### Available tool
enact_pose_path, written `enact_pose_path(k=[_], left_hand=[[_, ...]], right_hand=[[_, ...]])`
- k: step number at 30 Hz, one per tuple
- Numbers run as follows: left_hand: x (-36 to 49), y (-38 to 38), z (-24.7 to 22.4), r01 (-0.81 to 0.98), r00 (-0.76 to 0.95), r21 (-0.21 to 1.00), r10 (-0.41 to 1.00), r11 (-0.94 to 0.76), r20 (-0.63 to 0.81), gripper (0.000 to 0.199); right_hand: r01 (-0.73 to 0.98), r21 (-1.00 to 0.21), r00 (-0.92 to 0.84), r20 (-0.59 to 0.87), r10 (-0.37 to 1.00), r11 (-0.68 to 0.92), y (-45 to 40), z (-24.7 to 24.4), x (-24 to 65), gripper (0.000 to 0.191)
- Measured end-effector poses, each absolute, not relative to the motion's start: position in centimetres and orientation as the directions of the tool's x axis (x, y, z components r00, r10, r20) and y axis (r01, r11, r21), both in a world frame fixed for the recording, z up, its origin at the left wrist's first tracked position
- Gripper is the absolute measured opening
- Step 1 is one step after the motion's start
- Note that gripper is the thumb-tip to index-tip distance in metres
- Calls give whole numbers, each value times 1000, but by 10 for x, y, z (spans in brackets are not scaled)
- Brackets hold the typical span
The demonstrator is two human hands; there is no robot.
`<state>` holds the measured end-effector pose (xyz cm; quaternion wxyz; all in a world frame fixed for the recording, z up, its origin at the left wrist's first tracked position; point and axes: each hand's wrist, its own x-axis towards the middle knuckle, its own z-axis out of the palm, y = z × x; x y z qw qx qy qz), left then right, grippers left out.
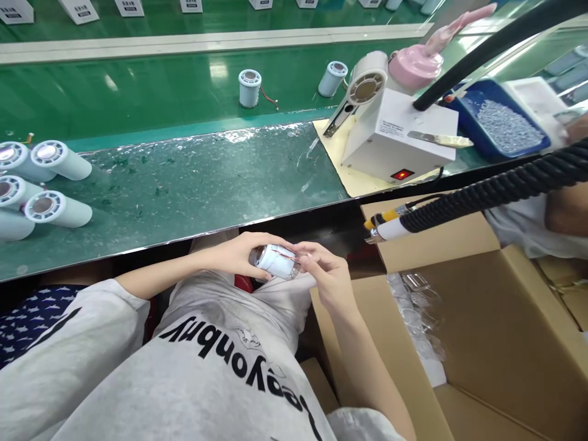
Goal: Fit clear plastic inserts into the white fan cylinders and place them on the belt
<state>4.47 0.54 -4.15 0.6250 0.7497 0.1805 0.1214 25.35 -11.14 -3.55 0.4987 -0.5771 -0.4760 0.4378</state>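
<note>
My left hand (pixel 239 253) is wrapped round a light-blue cylinder (pixel 278 260) above my lap, just in front of the bench edge. Thin red wire runs along the cylinder's side. At its right end shows a clear plastic piece (pixel 296 264), which the fingers of my right hand (pixel 327 269) pinch. Whether this plastic covers the whole cylinder I cannot tell. Similar light-blue cylinders with vented ends (pixel 59 208) lie in a group at the bench's left. Another cylinder (pixel 249 90) stands upright on the green belt, its red wire trailing to the right.
A white machine (pixel 395 135) with a lit red switch stands on the bench, a knife-like blade (pixel 438 139) on top. An open carton (pixel 496 324) at my right holds clear plastic pieces (pixel 416 318). A black hose (pixel 496 190) crosses above it. A co-worker's arm (pixel 567 208) is at far right.
</note>
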Motion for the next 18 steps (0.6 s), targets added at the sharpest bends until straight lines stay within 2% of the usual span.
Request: enact_pose_path(k=[2,5,7,12,18], left_hand=[[45,2,-40,98,876,995,472,31,-101,67],[44,-2,-43,56,857,966,484,253,-177,68],[43,-4,-44,69,863,950,459,305,-210,72],[40,-4,-35,84,885,967,427,241,-183,87],[34,-4,-27,17,902,998,430,53,-38,76]], right_hand=[[173,-985,63,23,998,12,-115,-36,257,21],[358,-925,-21,124,992,123,-123,-38,259,37],[411,-895,-26,177,984,172,-129,-41,259,34],[326,-934,-16,149,989,146,-135,-43,258,37],[157,-985,-24,62,998,65,-138,-35,256,45]])
